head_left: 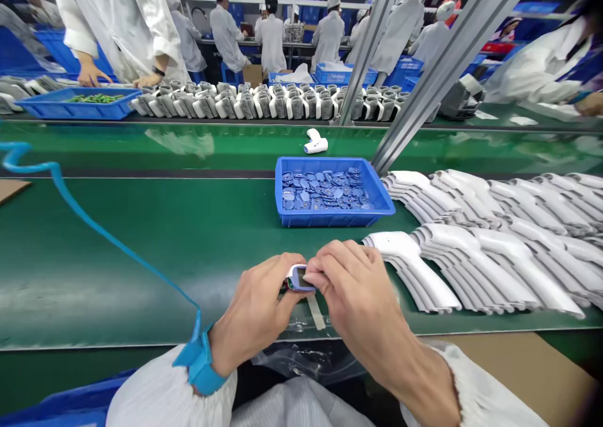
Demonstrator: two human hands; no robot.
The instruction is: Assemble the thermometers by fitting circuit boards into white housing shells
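My left hand (257, 311) and my right hand (351, 289) meet over the near edge of the green bench (117, 251). Both are closed around a small white device with a blue-rimmed screen (298, 277); the left grips it from the side, the right fingers press on its face. A blue wrist strap (200, 364) with a coiled cord sits on my left wrist. Just beyond stands a blue tray (384, 202) filled with several small blue-grey parts.
Rows of white curved housings (475, 245) lie to the right. A lone white device (315, 141) rests on the green conveyor. Further back stand grey housings (264, 103), a blue tray of green parts (32, 105), slanted metal posts (424, 88) and several coated workers.
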